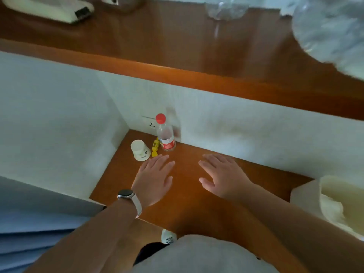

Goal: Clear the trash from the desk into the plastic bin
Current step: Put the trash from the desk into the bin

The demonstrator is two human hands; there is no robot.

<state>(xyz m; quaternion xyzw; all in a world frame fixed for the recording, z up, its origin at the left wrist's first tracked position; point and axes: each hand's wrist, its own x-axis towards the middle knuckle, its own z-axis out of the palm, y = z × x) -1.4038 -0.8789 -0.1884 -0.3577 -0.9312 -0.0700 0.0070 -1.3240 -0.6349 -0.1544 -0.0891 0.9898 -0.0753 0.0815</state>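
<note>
Both hands flat on desk point(197, 203): left point(152, 179), right point(222, 174); bottle point(165, 133), cup point(139, 150) in corner.

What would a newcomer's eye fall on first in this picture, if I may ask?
The left hand, wearing a wristwatch, and the right hand are spread open side by side over the orange-brown wooden desk. Just beyond the left hand, in the desk's far corner, are a clear plastic bottle with a red cap, an upturned white paper cup and small yellow wrappers.
</note>
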